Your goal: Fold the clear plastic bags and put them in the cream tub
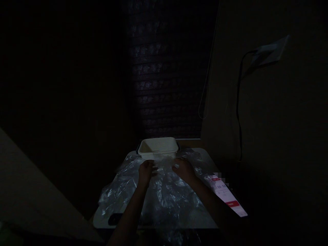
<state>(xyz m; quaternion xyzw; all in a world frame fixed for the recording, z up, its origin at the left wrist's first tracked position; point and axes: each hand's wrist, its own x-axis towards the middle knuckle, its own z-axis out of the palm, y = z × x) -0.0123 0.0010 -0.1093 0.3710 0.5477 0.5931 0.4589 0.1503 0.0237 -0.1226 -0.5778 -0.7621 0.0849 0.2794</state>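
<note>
Left hand [145, 172], right hand [185, 170] — apart, both seemingly half-curled.

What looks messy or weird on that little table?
The clear plastic looks messy: it's crumpled, covers much of the table and hangs past the near edge. The room is oddly dark too, with a phone glowing at the right. I can't spot a spill, but it's too dark to be sure.

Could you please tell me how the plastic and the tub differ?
The plastic is see-through and glossy; the tub is whitish and looks opaque. The plastic lies crumpled and spread widely, while the tub stands upright in a firm shape and covers less area. Both appear to rest on the table.
</note>
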